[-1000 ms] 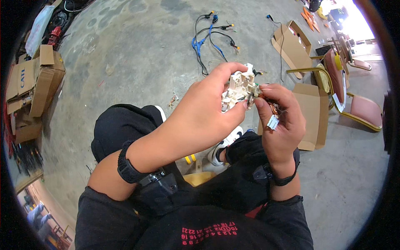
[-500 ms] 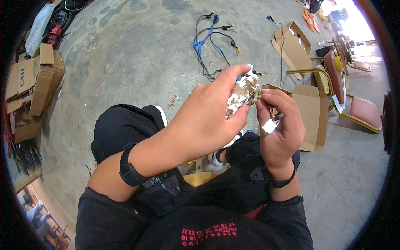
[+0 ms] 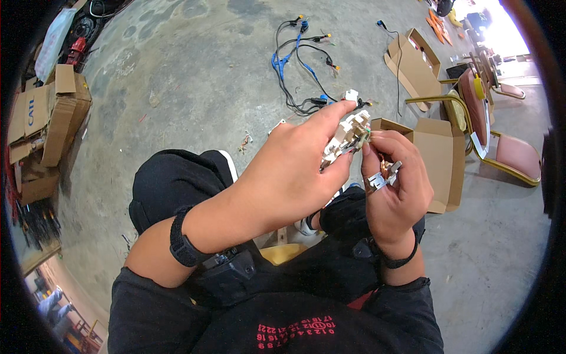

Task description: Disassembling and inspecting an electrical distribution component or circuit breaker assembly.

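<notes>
My left hand (image 3: 295,171) grips a cream-white plastic electrical fitting (image 3: 346,137) between thumb and fingers, held edge-on above my knees. My right hand (image 3: 394,187) is shut around a small metal tool (image 3: 380,179) with a copper-coloured bit beside it, and its fingertips touch the right side of the fitting where short wire ends stick out. Both wrists wear black bands. I am sitting low in black clothes, with one shoe (image 3: 306,224) partly visible below my hands.
A tangle of blue and black cables (image 3: 298,65) lies on the concrete floor ahead. An open cardboard box (image 3: 439,162) sits at my right, another (image 3: 413,59) further back. A red-cushioned chair (image 3: 498,138) stands far right. Cardboard boxes (image 3: 44,118) are stacked at left.
My left hand has turned the fitting from its broad side to edge-on. My right hand's fingers have shifted up against its wired edge, with the metal tool still in the palm.
</notes>
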The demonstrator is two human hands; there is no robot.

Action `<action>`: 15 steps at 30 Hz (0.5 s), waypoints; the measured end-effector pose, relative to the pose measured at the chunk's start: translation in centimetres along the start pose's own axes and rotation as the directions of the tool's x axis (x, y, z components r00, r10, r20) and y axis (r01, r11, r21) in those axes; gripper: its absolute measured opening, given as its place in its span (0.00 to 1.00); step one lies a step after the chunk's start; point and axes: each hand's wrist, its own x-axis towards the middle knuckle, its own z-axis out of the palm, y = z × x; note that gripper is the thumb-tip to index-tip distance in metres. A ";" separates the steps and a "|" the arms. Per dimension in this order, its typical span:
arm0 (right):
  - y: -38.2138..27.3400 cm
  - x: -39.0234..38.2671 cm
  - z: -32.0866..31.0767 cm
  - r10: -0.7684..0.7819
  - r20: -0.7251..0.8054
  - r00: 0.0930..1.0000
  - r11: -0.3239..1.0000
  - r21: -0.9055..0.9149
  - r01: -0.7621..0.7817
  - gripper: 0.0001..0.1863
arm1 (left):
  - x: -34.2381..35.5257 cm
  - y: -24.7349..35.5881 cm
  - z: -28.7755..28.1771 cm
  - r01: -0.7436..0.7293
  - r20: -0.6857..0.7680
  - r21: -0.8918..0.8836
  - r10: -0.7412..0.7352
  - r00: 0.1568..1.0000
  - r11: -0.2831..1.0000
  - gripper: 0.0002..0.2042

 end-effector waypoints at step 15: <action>0.1 0.0 -0.4 -0.011 0.000 1.000 1.000 -0.006 0.011 0.14 | 0.2 0.3 0.1 -0.014 0.005 0.035 0.014 1.000 0.999 0.24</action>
